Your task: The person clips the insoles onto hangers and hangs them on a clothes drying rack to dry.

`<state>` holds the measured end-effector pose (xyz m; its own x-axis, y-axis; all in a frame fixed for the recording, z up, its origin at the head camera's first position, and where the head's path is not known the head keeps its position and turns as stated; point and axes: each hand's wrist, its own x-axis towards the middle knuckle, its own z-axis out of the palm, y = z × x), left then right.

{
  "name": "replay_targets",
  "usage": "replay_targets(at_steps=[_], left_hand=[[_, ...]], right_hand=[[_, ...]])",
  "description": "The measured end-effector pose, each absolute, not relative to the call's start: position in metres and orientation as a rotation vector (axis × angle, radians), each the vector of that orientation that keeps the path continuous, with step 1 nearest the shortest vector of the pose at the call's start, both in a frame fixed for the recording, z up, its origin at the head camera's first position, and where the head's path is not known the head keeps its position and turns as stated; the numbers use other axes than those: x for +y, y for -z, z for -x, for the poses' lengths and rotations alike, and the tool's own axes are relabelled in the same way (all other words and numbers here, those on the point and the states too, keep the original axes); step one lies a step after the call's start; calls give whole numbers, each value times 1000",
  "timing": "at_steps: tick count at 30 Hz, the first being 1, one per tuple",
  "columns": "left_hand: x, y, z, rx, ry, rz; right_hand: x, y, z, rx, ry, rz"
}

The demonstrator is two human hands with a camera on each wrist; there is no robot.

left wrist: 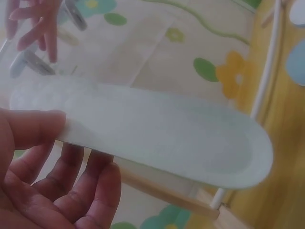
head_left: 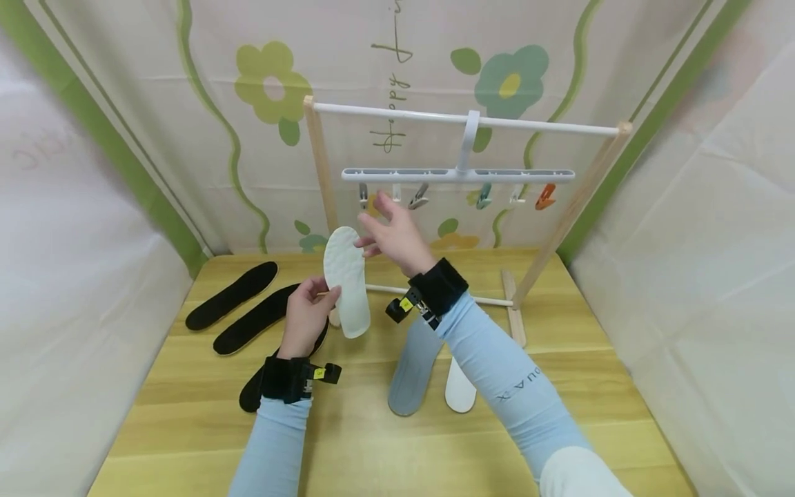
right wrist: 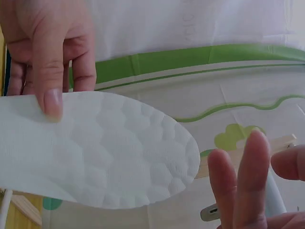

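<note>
My left hand (head_left: 307, 310) pinches a pale white insole (head_left: 348, 276) by its edge, thumb on the face and fingers behind. The insole stands nearly upright above the table, its quilted wide end at the top, as the right wrist view shows closely. Beside that end is my right hand (head_left: 397, 235), fingers spread and holding nothing. It is just below a white hanger (head_left: 404, 175) that carries a row of clips, among them a grey clip (head_left: 419, 197), a teal clip (head_left: 484, 197) and an orange clip (head_left: 545, 197). Whether the right fingers touch the insole, I cannot tell.
The hanger hooks over the white rod of a wooden stand (head_left: 559, 228). Black insoles (head_left: 232, 295) lie at the table's left, one partly behind my left wrist. A grey insole (head_left: 413, 376) and a white insole (head_left: 460, 390) lie under my right forearm. Printed curtains enclose the table.
</note>
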<state>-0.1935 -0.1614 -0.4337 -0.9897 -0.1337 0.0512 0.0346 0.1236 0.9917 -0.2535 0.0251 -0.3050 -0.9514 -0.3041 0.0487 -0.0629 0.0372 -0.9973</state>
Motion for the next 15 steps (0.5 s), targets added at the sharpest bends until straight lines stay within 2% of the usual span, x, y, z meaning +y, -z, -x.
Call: replay_targets(at_steps=[15], left_hand=[[-169,439,205,-2253,2009,-87]], right_hand=[[6,303,272,2202,2061,387]])
